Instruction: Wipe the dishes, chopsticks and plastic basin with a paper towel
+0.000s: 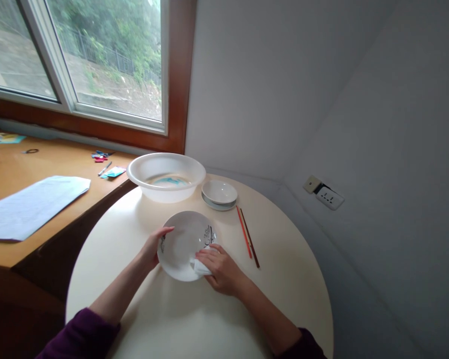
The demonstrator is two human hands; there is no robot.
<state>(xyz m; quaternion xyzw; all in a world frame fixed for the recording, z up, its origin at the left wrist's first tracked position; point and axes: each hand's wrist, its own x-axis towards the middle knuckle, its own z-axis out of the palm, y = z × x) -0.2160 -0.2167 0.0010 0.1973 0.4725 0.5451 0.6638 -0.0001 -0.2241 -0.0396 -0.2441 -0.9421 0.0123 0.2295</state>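
A white plate (pixel 183 239) with a black drawing on its rim lies on the round cream table (pixel 292 279). My left hand (pixel 153 245) grips the plate's left rim, thumb over the edge. Fingers closed, my right hand (pixel 219 267) presses a small white cloth (pixel 200 268) onto the plate's lower right part.
Behind the plate stand a white plastic basin (pixel 167 175) and a small white bowl on a saucer (pixel 219 193). Two chopsticks (pixel 248 235), one red and one dark, lie to the right. A wooden desk (pixel 7 169) with papers (pixel 30 204) adjoins the table at left, under a window.
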